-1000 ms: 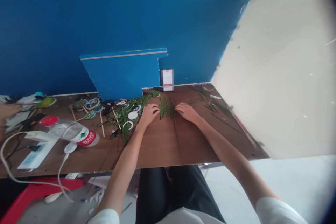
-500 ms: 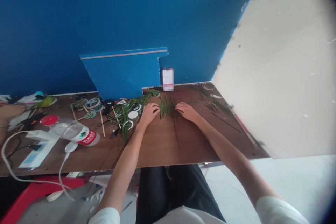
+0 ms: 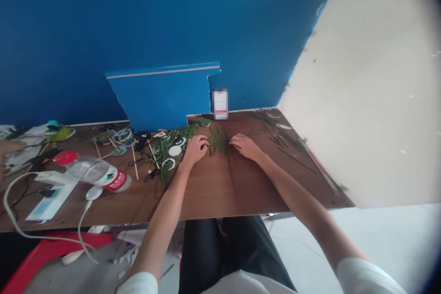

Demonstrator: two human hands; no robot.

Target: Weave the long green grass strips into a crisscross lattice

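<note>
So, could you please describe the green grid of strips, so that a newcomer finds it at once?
On the brown table, find the person's left hand and right hand. Between them lies a small green grid of thin strips. Its strips are set side by side and crossed by others, unlike the tangled green heap left of it.

Matt grass-like strips (image 3: 217, 140), smooth wood-look tabletop (image 3: 206, 188), glossy plastic bottle (image 3: 93, 171)

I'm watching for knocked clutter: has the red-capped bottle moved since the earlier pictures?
No: judged against the blue panel, the bottle shows no shift either way.
</note>
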